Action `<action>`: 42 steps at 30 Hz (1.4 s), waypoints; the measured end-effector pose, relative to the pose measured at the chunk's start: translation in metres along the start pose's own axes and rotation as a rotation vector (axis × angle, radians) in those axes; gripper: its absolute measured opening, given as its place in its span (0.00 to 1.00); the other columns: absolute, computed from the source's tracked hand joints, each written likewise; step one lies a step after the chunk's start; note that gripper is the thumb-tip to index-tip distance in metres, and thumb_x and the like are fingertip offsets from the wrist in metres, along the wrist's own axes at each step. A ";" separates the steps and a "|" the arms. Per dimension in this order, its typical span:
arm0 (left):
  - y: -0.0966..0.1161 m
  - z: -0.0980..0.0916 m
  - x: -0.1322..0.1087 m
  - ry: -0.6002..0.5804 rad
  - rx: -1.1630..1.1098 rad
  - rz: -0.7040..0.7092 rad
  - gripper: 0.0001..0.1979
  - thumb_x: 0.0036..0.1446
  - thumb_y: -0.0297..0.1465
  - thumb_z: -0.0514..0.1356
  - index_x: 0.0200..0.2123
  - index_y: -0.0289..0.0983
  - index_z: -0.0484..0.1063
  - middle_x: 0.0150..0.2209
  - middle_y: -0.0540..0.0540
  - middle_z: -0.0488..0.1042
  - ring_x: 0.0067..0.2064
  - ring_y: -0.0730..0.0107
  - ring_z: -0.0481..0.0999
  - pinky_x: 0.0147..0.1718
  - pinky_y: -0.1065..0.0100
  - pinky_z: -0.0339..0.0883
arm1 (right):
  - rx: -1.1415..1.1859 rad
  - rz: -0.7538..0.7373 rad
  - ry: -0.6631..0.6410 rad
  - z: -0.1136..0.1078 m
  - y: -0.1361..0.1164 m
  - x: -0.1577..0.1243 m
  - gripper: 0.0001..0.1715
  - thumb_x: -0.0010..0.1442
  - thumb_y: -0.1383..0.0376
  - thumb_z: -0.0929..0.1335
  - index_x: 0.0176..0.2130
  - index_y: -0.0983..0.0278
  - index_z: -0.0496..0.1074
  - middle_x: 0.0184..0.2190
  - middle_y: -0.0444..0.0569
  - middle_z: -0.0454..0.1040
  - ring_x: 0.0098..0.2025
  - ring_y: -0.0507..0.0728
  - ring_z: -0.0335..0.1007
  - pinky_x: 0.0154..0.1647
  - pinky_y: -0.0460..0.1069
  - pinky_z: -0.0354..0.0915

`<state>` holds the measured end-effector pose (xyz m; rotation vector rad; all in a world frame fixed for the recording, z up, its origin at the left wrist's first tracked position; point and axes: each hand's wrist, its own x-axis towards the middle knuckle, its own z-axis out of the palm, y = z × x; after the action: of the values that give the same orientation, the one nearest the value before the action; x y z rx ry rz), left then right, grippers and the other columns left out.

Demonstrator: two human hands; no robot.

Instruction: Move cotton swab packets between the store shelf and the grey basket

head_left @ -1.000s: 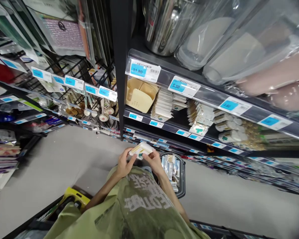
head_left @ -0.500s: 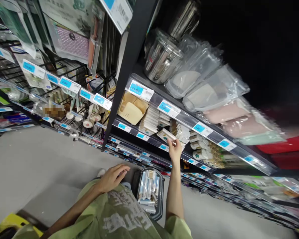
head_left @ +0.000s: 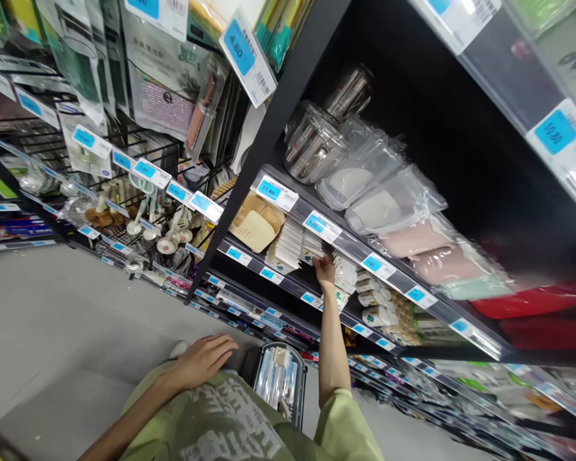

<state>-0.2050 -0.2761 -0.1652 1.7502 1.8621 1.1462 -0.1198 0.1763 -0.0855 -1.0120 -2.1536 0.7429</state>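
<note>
My right hand reaches into the lower shelf, its fingers closed at the front of a row of white flat packets. A packet with a green mark seems to be between the fingers, though the fingertips are partly hidden. Beside the hand stand more white packets: a thick stack to the left and another group to the right. My left hand hovers in front of my shirt, fingers stretched out, holding nothing. Below the shelf, a dark-rimmed basket contains several clear-wrapped packs.
Beige plastic trays sit at the shelf's left end. Above are steel cups, clear bagged containers and a priced shelf edge. A dark upright post separates this bay from hanging kitchen goods.
My right hand has gone deeper into the shelf with the white packet, which was in front of the shelf edge before. My left hand has shifted slightly left and down. The view has tilted.
</note>
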 end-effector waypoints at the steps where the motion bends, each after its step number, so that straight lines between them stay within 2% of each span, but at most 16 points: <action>1: 0.000 0.000 0.000 -0.008 0.010 0.000 0.16 0.70 0.27 0.50 0.51 0.43 0.76 0.49 0.48 0.80 0.47 0.66 0.80 0.50 0.69 0.73 | 0.007 0.002 -0.006 0.001 0.000 0.002 0.27 0.50 0.40 0.70 0.26 0.58 0.61 0.23 0.43 0.67 0.29 0.58 0.65 0.36 0.54 0.64; 6: 0.004 -0.002 0.003 -0.020 0.013 0.014 0.15 0.69 0.27 0.52 0.49 0.45 0.77 0.47 0.49 0.80 0.45 0.65 0.80 0.48 0.69 0.74 | 0.057 0.050 0.030 0.006 -0.005 0.001 0.26 0.48 0.43 0.73 0.32 0.59 0.64 0.27 0.45 0.71 0.32 0.60 0.70 0.37 0.55 0.68; 13: 0.002 -0.001 0.004 -0.086 0.008 0.019 0.15 0.68 0.27 0.52 0.51 0.46 0.75 0.49 0.50 0.80 0.49 0.64 0.79 0.52 0.65 0.73 | 0.154 0.124 0.152 0.016 -0.011 -0.014 0.35 0.46 0.49 0.74 0.47 0.63 0.64 0.43 0.56 0.75 0.38 0.61 0.77 0.39 0.56 0.74; 17: 0.000 -0.001 0.005 -0.109 0.017 0.031 0.16 0.68 0.28 0.51 0.50 0.45 0.76 0.49 0.48 0.79 0.50 0.65 0.78 0.53 0.64 0.73 | 0.239 0.134 0.194 0.017 -0.019 -0.038 0.38 0.46 0.51 0.74 0.52 0.63 0.64 0.54 0.61 0.71 0.48 0.64 0.77 0.45 0.57 0.75; 20: -0.002 -0.001 0.005 -0.140 0.033 0.013 0.16 0.69 0.28 0.50 0.50 0.43 0.76 0.48 0.48 0.79 0.48 0.67 0.78 0.51 0.66 0.73 | 0.334 0.099 0.205 0.013 -0.029 -0.068 0.35 0.51 0.51 0.73 0.53 0.63 0.65 0.57 0.63 0.70 0.53 0.64 0.74 0.49 0.58 0.73; 24: -0.007 0.001 0.005 -0.185 0.044 -0.029 0.16 0.70 0.29 0.48 0.51 0.44 0.74 0.49 0.48 0.78 0.49 0.68 0.78 0.50 0.67 0.72 | 0.367 0.063 0.248 0.005 -0.040 -0.114 0.23 0.59 0.52 0.70 0.49 0.61 0.68 0.53 0.58 0.73 0.53 0.61 0.73 0.53 0.57 0.70; 27: -0.009 0.002 0.007 -0.220 0.046 -0.035 0.16 0.71 0.31 0.48 0.52 0.44 0.74 0.50 0.48 0.78 0.50 0.67 0.78 0.51 0.66 0.72 | 0.363 0.105 0.332 0.003 -0.043 -0.146 0.17 0.62 0.52 0.68 0.45 0.60 0.71 0.48 0.54 0.76 0.50 0.60 0.73 0.54 0.56 0.68; 30: -0.008 0.003 0.013 -0.255 0.052 -0.019 0.16 0.71 0.32 0.49 0.51 0.43 0.74 0.48 0.47 0.79 0.49 0.66 0.79 0.50 0.65 0.73 | 0.369 0.186 0.423 0.012 -0.039 -0.182 0.15 0.63 0.53 0.68 0.43 0.60 0.72 0.45 0.53 0.77 0.47 0.61 0.73 0.52 0.56 0.68; 32: -0.008 0.006 0.019 -0.286 0.068 0.006 0.16 0.71 0.32 0.48 0.50 0.42 0.75 0.47 0.46 0.79 0.47 0.65 0.79 0.48 0.65 0.74 | 0.382 0.279 0.438 0.027 -0.035 -0.214 0.15 0.63 0.53 0.67 0.44 0.59 0.73 0.45 0.52 0.77 0.45 0.60 0.73 0.50 0.55 0.68; 35: -0.008 0.016 0.029 -0.348 0.106 0.062 0.16 0.70 0.31 0.48 0.50 0.42 0.75 0.47 0.45 0.80 0.47 0.64 0.80 0.47 0.62 0.75 | 0.502 0.504 0.340 0.062 -0.030 -0.271 0.14 0.60 0.52 0.67 0.42 0.58 0.72 0.41 0.49 0.77 0.43 0.60 0.73 0.45 0.54 0.70; 38: -0.008 0.028 0.040 -0.446 0.140 0.119 0.16 0.71 0.31 0.48 0.50 0.41 0.74 0.47 0.44 0.80 0.47 0.62 0.79 0.48 0.59 0.74 | 0.662 0.680 0.195 0.091 -0.028 -0.316 0.13 0.53 0.52 0.70 0.34 0.58 0.72 0.29 0.46 0.77 0.32 0.59 0.74 0.31 0.52 0.70; 40: -0.005 0.036 0.049 -0.522 0.160 0.146 0.16 0.71 0.31 0.48 0.51 0.40 0.74 0.47 0.44 0.80 0.48 0.61 0.79 0.49 0.58 0.74 | 0.715 0.726 0.169 0.096 -0.022 -0.331 0.11 0.48 0.54 0.71 0.30 0.58 0.72 0.25 0.45 0.76 0.27 0.58 0.72 0.25 0.50 0.68; 42: -0.001 0.045 0.060 -0.599 0.173 0.172 0.16 0.71 0.30 0.47 0.51 0.39 0.74 0.48 0.43 0.80 0.48 0.61 0.79 0.49 0.58 0.74 | 0.739 0.754 0.190 0.086 -0.008 -0.335 0.10 0.46 0.57 0.71 0.29 0.59 0.73 0.26 0.45 0.78 0.26 0.56 0.72 0.25 0.49 0.67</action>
<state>-0.1839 -0.2053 -0.1771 2.0842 1.4944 0.4309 -0.0196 -0.1182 -0.2368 -1.3725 -1.1156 1.5581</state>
